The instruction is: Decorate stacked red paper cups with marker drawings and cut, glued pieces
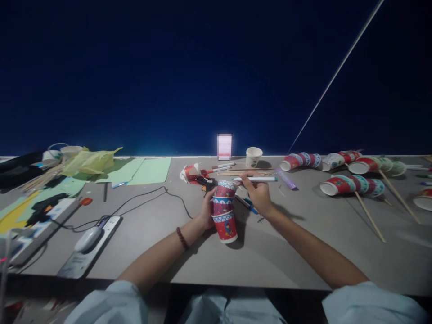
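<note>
My left hand (pixel 208 209) is wrapped around a column of nested red paper cups (pixel 224 212) with blue-and-white wave bands, tilted slightly over the table. Between the fingers of my right hand (pixel 257 192) is a white marker pen (pixel 258 179) with green ends. Its left end lies close to the upper rim of the cups; whether it touches them I cannot tell. Just beyond the cups are scissors with black handles (pixel 206 182), partly hidden, and a cut red-and-white paper cup (pixel 191 173). Blue pens (pixel 249 205) lie on the table behind my right hand.
A white paper cup (pixel 254 157) and a lit phone screen (pixel 224 147) stand at the back. Several cup columns with sticks, such as this one (pixel 353 184), lie right, near a purple glue tube (pixel 286 179). On the left are green paper (pixel 150 171), a power strip (pixel 47 229) and a mouse (pixel 89 238).
</note>
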`<state>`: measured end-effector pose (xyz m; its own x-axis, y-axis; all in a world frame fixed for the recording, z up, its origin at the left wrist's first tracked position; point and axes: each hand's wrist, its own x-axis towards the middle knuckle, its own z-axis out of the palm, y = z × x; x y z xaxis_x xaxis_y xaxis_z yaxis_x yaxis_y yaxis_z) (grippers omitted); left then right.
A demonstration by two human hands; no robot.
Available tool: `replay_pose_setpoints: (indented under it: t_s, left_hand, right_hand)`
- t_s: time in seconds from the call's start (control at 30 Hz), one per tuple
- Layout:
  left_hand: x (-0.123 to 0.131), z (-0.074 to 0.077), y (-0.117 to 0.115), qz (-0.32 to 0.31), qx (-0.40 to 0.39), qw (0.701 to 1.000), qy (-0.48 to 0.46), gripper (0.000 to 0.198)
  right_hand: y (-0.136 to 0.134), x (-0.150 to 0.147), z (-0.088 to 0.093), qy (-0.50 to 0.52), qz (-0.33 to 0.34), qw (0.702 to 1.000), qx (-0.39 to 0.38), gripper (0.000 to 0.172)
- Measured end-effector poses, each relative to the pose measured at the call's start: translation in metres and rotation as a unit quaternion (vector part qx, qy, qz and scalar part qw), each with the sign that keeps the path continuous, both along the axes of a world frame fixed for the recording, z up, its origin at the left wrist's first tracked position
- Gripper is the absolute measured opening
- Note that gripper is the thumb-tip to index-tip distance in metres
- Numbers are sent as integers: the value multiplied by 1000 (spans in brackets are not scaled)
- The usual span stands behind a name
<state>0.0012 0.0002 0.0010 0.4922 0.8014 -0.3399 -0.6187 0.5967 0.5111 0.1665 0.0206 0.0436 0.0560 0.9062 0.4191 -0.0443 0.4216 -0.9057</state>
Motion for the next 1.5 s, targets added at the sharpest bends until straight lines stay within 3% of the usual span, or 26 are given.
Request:
replay_pose_setpoints:
  t_s: [0.2, 0.63, 1.5]
  left_hand:
    - [1, 0, 1, 18, 1, 1000, 20, 44]
    - [-2, 1, 8, -34, 14, 999, 10, 46]
    - [0, -1, 6, -31, 0, 999, 18, 43]
  right_hand:
    - [-2, -2, -1, -12, 11, 1000, -2, 23]
    - [3, 0, -11, -80, -22, 997, -5, 20]
    - [1, 1, -2, -124, -29, 992, -11, 19]
